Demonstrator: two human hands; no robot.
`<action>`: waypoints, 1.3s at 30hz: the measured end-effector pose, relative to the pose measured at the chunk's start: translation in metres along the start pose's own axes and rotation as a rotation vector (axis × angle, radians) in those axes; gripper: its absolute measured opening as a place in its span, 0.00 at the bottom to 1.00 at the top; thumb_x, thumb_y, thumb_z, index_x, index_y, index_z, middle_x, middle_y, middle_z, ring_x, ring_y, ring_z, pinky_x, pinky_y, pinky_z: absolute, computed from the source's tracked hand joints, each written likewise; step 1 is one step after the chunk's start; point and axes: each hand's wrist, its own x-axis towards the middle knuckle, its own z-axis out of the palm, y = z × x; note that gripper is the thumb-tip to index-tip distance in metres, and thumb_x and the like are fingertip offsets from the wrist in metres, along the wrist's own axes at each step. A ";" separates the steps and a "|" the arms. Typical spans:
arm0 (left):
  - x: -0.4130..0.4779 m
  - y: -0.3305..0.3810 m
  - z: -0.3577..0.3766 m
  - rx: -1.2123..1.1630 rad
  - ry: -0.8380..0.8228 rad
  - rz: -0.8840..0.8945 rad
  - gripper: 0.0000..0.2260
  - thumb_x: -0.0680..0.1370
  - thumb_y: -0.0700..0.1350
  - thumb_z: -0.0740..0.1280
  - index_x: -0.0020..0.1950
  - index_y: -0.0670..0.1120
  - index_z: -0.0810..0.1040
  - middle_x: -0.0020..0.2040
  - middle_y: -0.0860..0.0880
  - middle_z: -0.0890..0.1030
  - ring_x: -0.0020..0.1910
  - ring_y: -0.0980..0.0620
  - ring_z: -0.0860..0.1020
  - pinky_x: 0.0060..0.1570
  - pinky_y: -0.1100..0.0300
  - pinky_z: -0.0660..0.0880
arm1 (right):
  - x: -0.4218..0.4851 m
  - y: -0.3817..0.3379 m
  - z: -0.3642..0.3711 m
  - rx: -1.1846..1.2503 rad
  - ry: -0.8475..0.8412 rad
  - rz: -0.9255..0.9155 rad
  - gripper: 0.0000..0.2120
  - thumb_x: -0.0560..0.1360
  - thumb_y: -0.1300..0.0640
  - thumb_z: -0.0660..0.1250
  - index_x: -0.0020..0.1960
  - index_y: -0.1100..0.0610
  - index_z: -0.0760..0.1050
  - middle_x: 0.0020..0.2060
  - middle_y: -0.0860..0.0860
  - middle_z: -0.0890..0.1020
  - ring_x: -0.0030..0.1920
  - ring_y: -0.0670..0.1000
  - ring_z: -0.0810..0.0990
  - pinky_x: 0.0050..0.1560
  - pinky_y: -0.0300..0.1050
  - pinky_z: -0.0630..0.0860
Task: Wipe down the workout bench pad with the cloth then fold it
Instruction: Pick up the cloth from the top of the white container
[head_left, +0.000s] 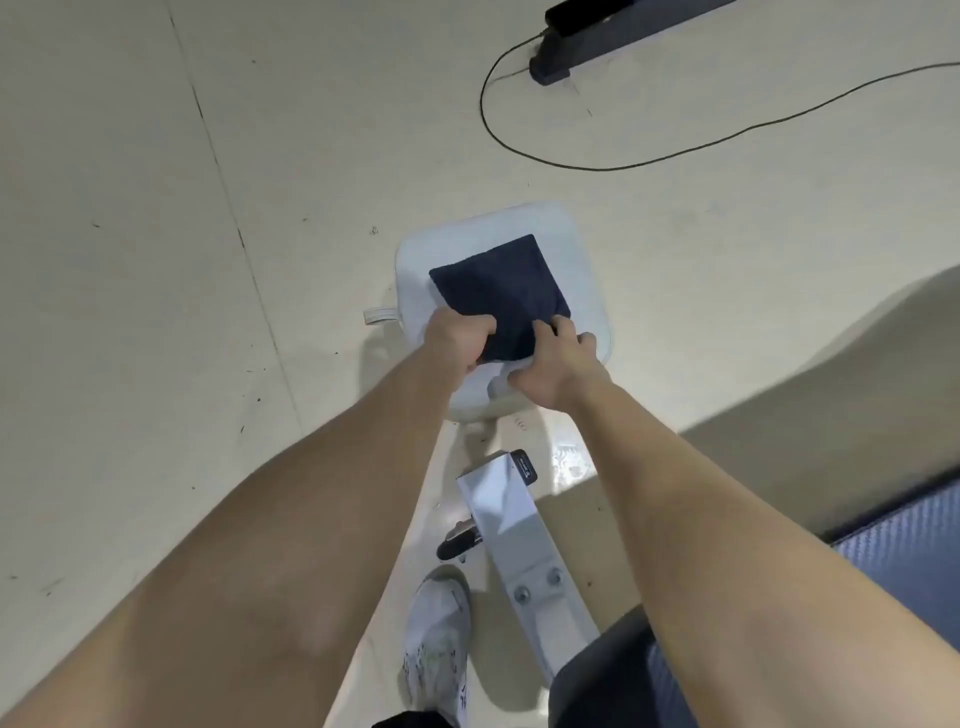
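on the pale bench pad (582, 291) below me, dark folded cloth (501, 291) lying flat, my left hand (457, 338) pinching its near left corner, my right hand (553, 366) gripping its near right edge, white shoe (436, 644) on the floor

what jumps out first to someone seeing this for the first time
The dark navy cloth lies flat on the pale bench pad at centre, with the left hand and right hand gripping its near edge. A black cable loops across the floor at upper right.
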 end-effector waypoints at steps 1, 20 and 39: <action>-0.009 0.005 -0.003 -0.055 -0.032 0.009 0.11 0.71 0.43 0.67 0.52 0.43 0.76 0.52 0.40 0.82 0.47 0.41 0.82 0.36 0.57 0.73 | -0.004 -0.004 -0.003 0.001 0.002 0.004 0.35 0.72 0.46 0.67 0.75 0.52 0.59 0.76 0.53 0.57 0.69 0.62 0.59 0.65 0.55 0.70; -0.260 0.104 -0.068 -0.198 -0.367 0.234 0.18 0.79 0.44 0.63 0.67 0.57 0.74 0.58 0.50 0.83 0.55 0.49 0.82 0.47 0.56 0.78 | -0.229 -0.046 -0.162 1.150 0.108 -0.101 0.10 0.71 0.62 0.62 0.48 0.63 0.79 0.39 0.58 0.79 0.39 0.55 0.76 0.36 0.47 0.66; -0.463 0.024 0.099 0.210 -0.294 0.853 0.11 0.70 0.47 0.79 0.47 0.55 0.80 0.55 0.55 0.75 0.51 0.59 0.78 0.49 0.69 0.75 | -0.393 0.133 -0.195 1.515 0.134 0.145 0.23 0.83 0.45 0.58 0.65 0.61 0.78 0.57 0.59 0.85 0.58 0.62 0.84 0.55 0.55 0.79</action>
